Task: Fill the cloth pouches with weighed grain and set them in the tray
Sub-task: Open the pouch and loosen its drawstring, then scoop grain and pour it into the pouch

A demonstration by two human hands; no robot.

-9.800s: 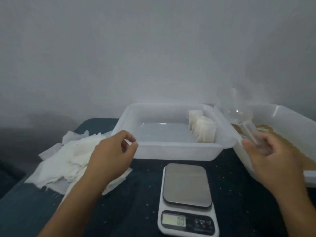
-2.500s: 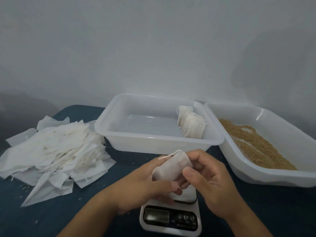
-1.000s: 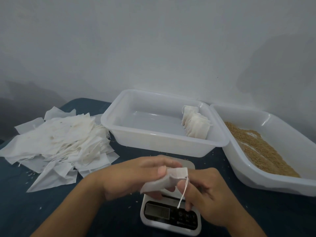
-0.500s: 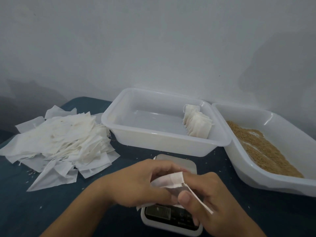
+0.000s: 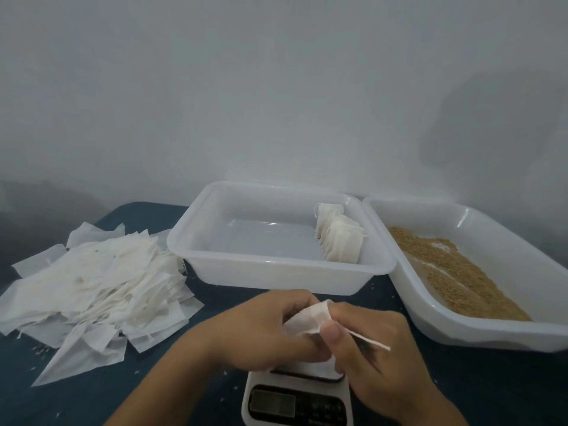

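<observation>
My left hand (image 5: 261, 333) and my right hand (image 5: 372, 348) both grip one small white cloth pouch (image 5: 307, 321) just above the scale (image 5: 295, 401). A white drawstring (image 5: 373, 342) runs from the pouch out past my right thumb. The white tray (image 5: 276, 281) beyond my hands holds a short row of filled pouches (image 5: 338, 238) against its right wall. To the right, a second white tub (image 5: 491, 330) holds brown grain (image 5: 455, 275).
A loose heap of flat empty pouches (image 5: 98, 287) covers the dark blue table (image 5: 92, 395) at the left. Stray grains dot the table near the scale. A pale wall stands close behind the tubs.
Both hands rose a little with the pouch and the camera tipped slightly down. The drawstring now stretches further out to the right past my right thumb.
</observation>
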